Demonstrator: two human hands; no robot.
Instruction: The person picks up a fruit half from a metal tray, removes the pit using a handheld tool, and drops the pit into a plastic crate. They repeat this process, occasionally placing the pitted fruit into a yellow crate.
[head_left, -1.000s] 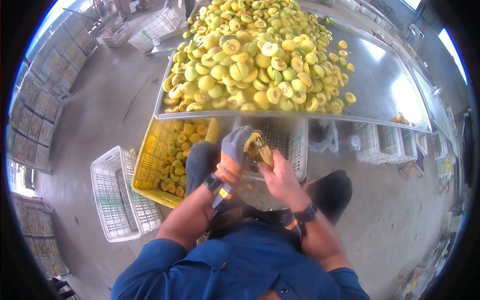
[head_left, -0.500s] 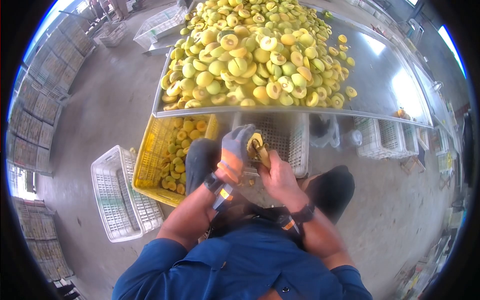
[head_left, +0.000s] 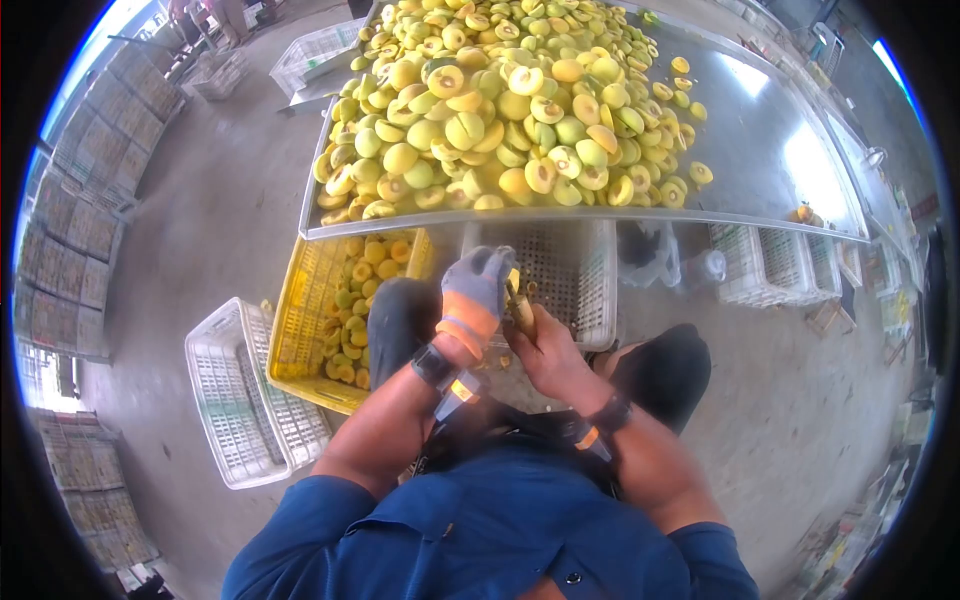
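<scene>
My left hand (head_left: 474, 295), in a grey and orange glove, is closed on a yellow peach half (head_left: 514, 278), mostly hidden by its fingers. Bare, my right hand (head_left: 550, 352) wraps round the light-coloured handle of a small pitting tool (head_left: 523, 314). The tool's tip meets the cut side of the fruit, and its exact shape is hidden. Both hands work close together above my lap. Just beyond them, a heap of halved yellow-green peaches (head_left: 465, 130) lies on a metal table (head_left: 740, 190), several with the pit showing.
A yellow crate (head_left: 285, 335) with peach halves stands by my left knee, beside nested white crates (head_left: 222, 400). Another white crate (head_left: 603, 285) sits below the table edge. More white crates (head_left: 765, 270) and a plastic bag (head_left: 652, 258) lie right. Crate stacks (head_left: 75, 210) line the left.
My left hand has turned the peach half so that its cut face shows less. The tool in my right hand has shifted slightly with it. The view has moved a little.
</scene>
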